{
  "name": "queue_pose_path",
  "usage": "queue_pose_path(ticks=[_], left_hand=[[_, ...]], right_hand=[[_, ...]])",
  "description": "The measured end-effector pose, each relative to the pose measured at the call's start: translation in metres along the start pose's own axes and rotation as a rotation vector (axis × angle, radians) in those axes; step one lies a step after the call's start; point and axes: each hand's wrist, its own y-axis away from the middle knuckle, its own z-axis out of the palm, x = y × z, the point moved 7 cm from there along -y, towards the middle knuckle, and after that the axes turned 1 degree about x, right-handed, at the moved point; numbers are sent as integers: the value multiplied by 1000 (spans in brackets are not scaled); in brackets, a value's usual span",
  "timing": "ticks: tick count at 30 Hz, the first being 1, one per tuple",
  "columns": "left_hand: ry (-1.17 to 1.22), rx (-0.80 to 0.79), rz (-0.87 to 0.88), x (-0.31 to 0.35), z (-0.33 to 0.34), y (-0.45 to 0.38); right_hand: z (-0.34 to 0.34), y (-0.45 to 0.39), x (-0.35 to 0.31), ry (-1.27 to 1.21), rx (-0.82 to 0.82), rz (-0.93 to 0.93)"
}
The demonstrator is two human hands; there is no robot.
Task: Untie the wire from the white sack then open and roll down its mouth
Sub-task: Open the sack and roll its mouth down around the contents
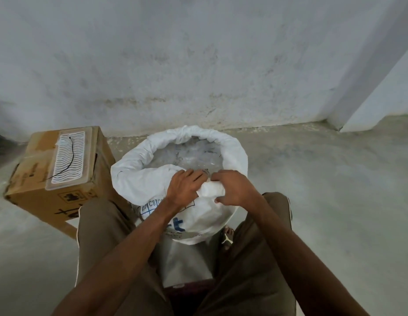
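Head view showed the white sack (198,215) on the floor between the knees, both hands, left hand (183,187) and right hand (232,187), gripping its near rolled rim; uneven rolling could perhaps tip it.

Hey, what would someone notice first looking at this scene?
Both hands, left hand and right hand, grip the near rim of the open white sack at centre, its mouth already rolled down. To its left, a thin black wire lies on a tray atop a cardboard box.
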Motion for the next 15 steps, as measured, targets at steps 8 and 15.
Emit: queue_pose_path(ticks=[8,15], left_hand=[[328,-476,-282,-55,-2,1],[120,-569,-207,-47,-1,4]], right_hand=[[-11,0,-1,297,398,-142],[9,-16,-6,118,197,-12]])
